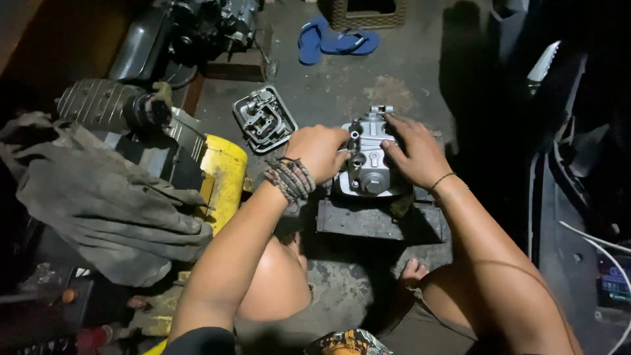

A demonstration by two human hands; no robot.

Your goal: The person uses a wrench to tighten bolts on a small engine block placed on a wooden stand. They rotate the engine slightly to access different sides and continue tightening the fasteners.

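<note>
A grey metal engine cylinder head (pixel 369 164) rests on a dark block (pixel 374 220) on the concrete floor. My left hand (pixel 320 150), with braided bands at the wrist, grips its left side, fingers curled against the metal. My right hand (pixel 414 152) lies over its right and top edge, fingers spread on the casting. Both knees frame the block from below.
A grey metal cover (pixel 264 119) lies on the floor to the upper left. A yellow machine (pixel 223 177) with a dirty grey rag (pixel 105 197) stands at left. Blue sandals (pixel 335 41) sit at the back. Engine parts (pixel 197 29) fill the top left. A dark vehicle body (pixel 572 197) stands at right.
</note>
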